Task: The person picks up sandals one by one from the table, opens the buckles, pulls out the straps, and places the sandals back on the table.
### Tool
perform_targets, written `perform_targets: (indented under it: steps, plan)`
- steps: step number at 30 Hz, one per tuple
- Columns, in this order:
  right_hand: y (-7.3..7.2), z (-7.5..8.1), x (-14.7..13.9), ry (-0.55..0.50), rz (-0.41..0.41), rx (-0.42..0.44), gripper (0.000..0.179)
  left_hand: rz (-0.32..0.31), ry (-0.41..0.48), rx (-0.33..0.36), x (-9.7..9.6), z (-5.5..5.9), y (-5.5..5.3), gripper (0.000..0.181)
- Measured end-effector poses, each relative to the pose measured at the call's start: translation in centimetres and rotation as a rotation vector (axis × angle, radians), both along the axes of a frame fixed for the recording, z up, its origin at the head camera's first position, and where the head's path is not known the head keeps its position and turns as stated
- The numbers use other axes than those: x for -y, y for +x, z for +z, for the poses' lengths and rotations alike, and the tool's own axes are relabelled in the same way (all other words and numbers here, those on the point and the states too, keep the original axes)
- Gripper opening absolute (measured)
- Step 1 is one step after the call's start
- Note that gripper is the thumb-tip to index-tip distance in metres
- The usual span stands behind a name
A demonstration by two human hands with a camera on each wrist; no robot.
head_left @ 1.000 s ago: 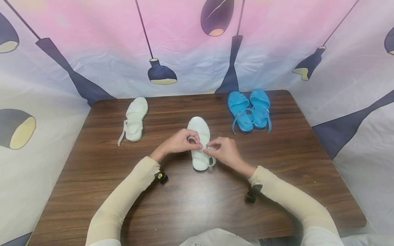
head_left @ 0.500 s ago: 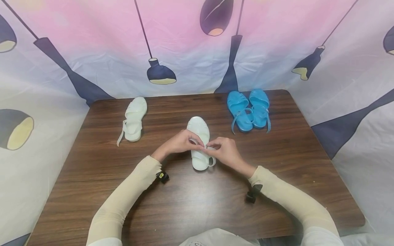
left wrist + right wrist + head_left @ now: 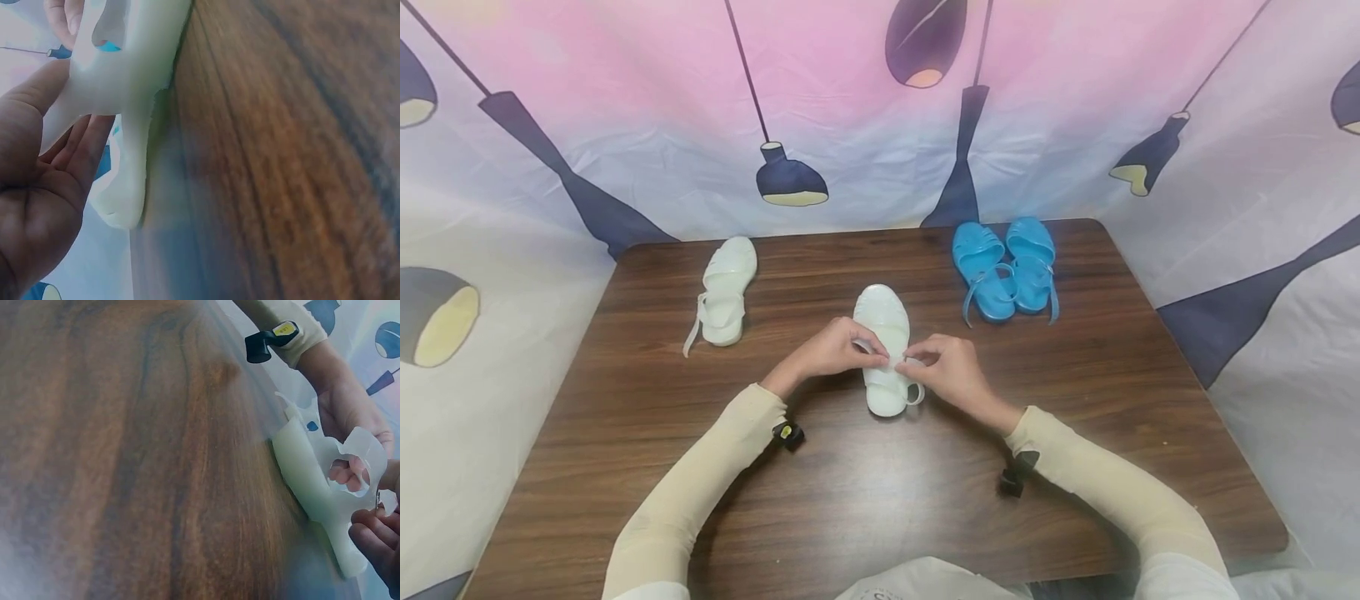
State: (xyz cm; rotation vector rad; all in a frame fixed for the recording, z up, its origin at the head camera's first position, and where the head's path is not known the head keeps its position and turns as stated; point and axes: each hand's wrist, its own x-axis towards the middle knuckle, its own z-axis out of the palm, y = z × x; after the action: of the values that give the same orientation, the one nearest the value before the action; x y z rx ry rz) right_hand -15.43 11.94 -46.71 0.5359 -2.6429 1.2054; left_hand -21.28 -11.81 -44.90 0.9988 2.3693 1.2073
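A white sandal [image 3: 882,310] lies in the middle of the table, toe pointing away from me. My left hand [image 3: 838,348] pinches its ankle strap from the left. In the left wrist view, that hand's thumb [image 3: 40,87] and fingers lie on either side of the pale strap. From the right, my right hand [image 3: 953,372] pinches the strap's other side, by a small metal buckle [image 3: 377,499] visible in the right wrist view. A small gap separates the two hands' fingertips above the sandal. The exact strap end in the left fingers is hidden.
A second white sandal [image 3: 728,287] lies at the back left, its strap hanging loose. Two blue sandals [image 3: 996,292] stand side by side at the back right. A printed curtain [image 3: 865,200] rises behind the brown wooden table [image 3: 820,508].
My left fingertips first moved right to meet the right fingertips, then drew back a little to the left. The right hand has stayed almost still, and the sandals have not been moved.
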Motion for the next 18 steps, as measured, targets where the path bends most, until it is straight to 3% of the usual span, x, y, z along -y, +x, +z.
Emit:
perform_targets:
  steps: [8,18]
  plan:
    - [0.1,0.2,0.2,0.011,0.012,0.041,0.022,0.04,0.028,0.031,1.2,0.3,0.0,0.005]
    - [0.0,0.5,0.3,0.006,0.021,0.045,0.022,-0.026,0.004,0.017,-0.2,1.0,-0.1,0.009]
